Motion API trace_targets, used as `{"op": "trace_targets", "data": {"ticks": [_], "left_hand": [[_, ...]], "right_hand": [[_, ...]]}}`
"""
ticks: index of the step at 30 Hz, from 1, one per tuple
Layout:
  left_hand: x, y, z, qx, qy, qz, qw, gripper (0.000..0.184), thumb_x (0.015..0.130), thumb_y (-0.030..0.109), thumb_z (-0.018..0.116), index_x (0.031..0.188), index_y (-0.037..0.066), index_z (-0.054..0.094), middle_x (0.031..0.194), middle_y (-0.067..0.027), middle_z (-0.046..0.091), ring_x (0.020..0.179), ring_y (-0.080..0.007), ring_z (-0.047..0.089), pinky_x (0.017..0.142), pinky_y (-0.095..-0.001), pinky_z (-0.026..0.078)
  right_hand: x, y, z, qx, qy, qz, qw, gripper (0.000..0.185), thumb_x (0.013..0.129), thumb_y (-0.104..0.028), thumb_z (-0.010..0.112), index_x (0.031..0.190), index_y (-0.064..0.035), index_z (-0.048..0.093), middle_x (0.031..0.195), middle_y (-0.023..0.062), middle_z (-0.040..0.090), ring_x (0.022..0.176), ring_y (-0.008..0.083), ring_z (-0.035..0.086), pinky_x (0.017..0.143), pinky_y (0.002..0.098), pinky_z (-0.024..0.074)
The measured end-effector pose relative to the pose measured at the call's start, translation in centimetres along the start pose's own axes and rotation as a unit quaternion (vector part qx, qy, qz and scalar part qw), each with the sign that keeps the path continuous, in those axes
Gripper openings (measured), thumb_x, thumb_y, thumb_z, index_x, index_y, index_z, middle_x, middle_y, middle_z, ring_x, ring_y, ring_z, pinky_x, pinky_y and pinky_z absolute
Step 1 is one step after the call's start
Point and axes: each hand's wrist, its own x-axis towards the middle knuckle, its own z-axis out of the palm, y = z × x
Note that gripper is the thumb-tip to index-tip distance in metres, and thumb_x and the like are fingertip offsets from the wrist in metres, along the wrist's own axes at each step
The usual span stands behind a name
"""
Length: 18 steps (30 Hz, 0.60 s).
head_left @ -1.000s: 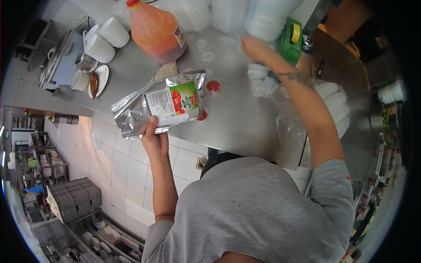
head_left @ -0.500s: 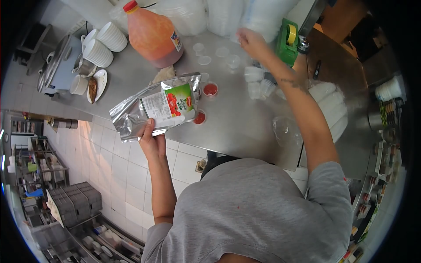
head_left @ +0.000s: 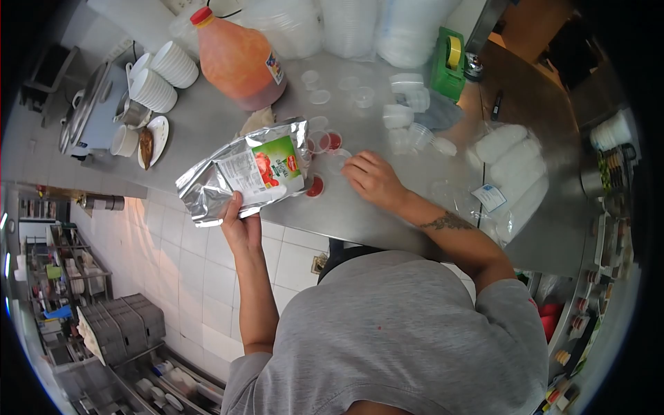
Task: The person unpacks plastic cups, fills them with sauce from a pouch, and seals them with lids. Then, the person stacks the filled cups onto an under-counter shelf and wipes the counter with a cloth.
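Observation:
My left hand point(head_left: 242, 225) grips the lower edge of a silver sauce pouch point(head_left: 242, 173) with a green and white label, thumb on top. The pouch is tilted over the table's front edge. My right hand point(head_left: 373, 181) has its fingers bent together beside a small clear cup point(head_left: 337, 161); whether they hold it is hard to make out. Two small cups of red sauce stand by the pouch, one farther back point(head_left: 334, 142) and one nearer point(head_left: 315, 187). Another clear cup point(head_left: 319, 142) is at the pouch's right edge.
On the steel table point(head_left: 387, 218) stand a large orange jug point(head_left: 242, 59), stacked white bowls point(head_left: 153, 90), a plate point(head_left: 159, 142), loose clear cups point(head_left: 363, 97), a cup pile point(head_left: 398, 117), a green tape dispenser point(head_left: 448, 66) and a bag of white lids or cups point(head_left: 512, 166).
My right hand has come from the back of the table toward the front, beside the pouch. Clear cups now show near the sauce cups. My left hand has barely moved.

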Motion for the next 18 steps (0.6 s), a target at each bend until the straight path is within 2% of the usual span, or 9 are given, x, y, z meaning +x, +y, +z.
{"op": "trace_targets", "data": {"ticks": [2, 7, 10, 11, 14, 16, 18], "left_hand": [[-0.3, 0.0, 0.6, -0.008, 0.001, 0.001, 1.0, 0.02, 0.085, -0.001, 0.056, 0.103, -0.012, 0.055, 0.111, -0.0182, 0.057, 0.108, -0.0268, 0.054, 0.1, -0.0434, 0.042], [-0.3, 0.0, 0.6, -0.003, 0.003, 0.006, 1.0, 0.021, 0.086, -0.001, 0.056, 0.103, -0.012, 0.055, 0.111, -0.0178, 0.057, 0.107, -0.0267, 0.055, 0.098, -0.0437, 0.044], [0.0, -0.4, 0.4, -0.002, 0.019, 0.015, 1.0, 0.021, 0.085, -0.001, 0.056, 0.103, -0.012, 0.055, 0.111, -0.0175, 0.057, 0.107, -0.0269, 0.056, 0.097, -0.0435, 0.045], [0.0, -0.4, 0.0, -0.001, 0.027, 0.019, 0.999, 0.021, 0.085, -0.001, 0.056, 0.104, -0.012, 0.055, 0.111, -0.0174, 0.057, 0.106, -0.027, 0.056, 0.096, -0.0435, 0.045], [0.2, -0.2, -0.1, -0.007, 0.02, -0.006, 1.0, 0.033, 0.086, -0.004, 0.054, 0.118, -0.009, 0.048, 0.12, -0.0179, 0.054, 0.114, -0.0283, 0.052, 0.103, -0.0467, 0.04], [0.2, -0.3, 0.2, -0.003, 0.009, 0.006, 1.0, 0.025, 0.085, -0.002, 0.056, 0.109, -0.01, 0.052, 0.114, -0.0176, 0.056, 0.109, -0.0278, 0.055, 0.1, -0.0453, 0.043], [0.2, -0.3, 0.4, -0.001, 0.003, 0.012, 1.0, 0.022, 0.085, -0.002, 0.056, 0.105, -0.011, 0.055, 0.111, -0.0176, 0.057, 0.106, -0.0276, 0.056, 0.098, -0.0447, 0.044]], "right_hand": [[-0.2, 0.1, 0.2, 0.013, -0.015, 0.003, 1.0, 0.013, 0.071, -0.002, 0.063, 0.083, -0.005, 0.061, 0.09, 0.0056, 0.059, 0.086, 0.0233, 0.056, 0.076, 0.034, 0.0473], [-0.2, 0.3, 0.1, 0.029, -0.038, 0.013, 0.999, 0.021, 0.07, -0.001, 0.062, 0.091, -0.0051, 0.062, 0.1, 0.0082, 0.058, 0.09, 0.0256, 0.057, 0.079, 0.036, 0.0465], [0.6, -0.3, -0.8, 0.062, -0.022, 0.044, 0.997, 0.031, 0.07, -0.001, 0.061, 0.101, -0.0053, 0.061, 0.103, 0.01, 0.057, 0.09, 0.0287, 0.057, 0.076, 0.0361, 0.0476], [1.2, -0.4, -1.0, 0.105, -0.027, 0.088, 0.99, 0.032, 0.071, -0.003, 0.062, 0.103, -0.0056, 0.061, 0.102, 0.0101, 0.057, 0.088, 0.0278, 0.058, 0.074, 0.0353, 0.0479], [2.5, -0.4, -0.8, 0.233, -0.052, 0.243, 0.94, 0.035, 0.075, -0.007, 0.063, 0.109, -0.005, 0.059, 0.1, 0.0095, 0.06, 0.083, 0.0232, 0.059, 0.068, 0.0322, 0.0485], [4.6, 0.0, 0.4, 0.32, -0.072, 0.352, 0.877, 0.035, 0.078, -0.011, 0.066, 0.111, -0.0029, 0.057, 0.097, 0.0082, 0.061, 0.079, 0.0176, 0.06, 0.064, 0.0293, 0.0482], [6.5, -0.5, 1.0, 0.411, -0.101, 0.387, 0.819, 0.037, 0.082, -0.014, 0.066, 0.115, -0.0032, 0.055, 0.097, 0.0042, 0.061, 0.076, 0.0107, 0.056, 0.063, 0.025, 0.0461]]}}
